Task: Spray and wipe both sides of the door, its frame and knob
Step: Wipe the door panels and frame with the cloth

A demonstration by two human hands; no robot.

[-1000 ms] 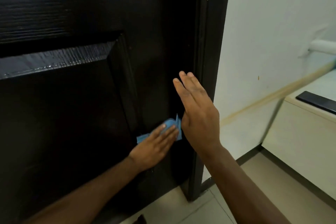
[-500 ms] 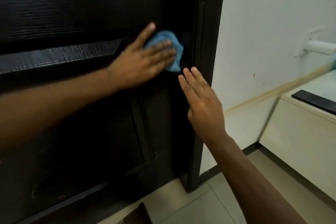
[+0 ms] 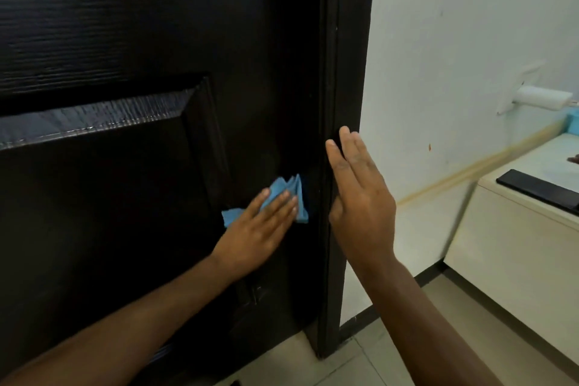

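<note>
Against dark door (image 3: 125,229), blue cloth (image 3: 291,194) lies under left hand (image 3: 260,232) fingers.

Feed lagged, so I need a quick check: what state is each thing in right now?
door: closed against its frame.
frame: upright, dark, right of the door.
blue cloth: crumpled, pressed on the door.
left hand: flat, fingers straight, presses the cloth.
right hand: open, fingers straight, at the frame edge.
</note>
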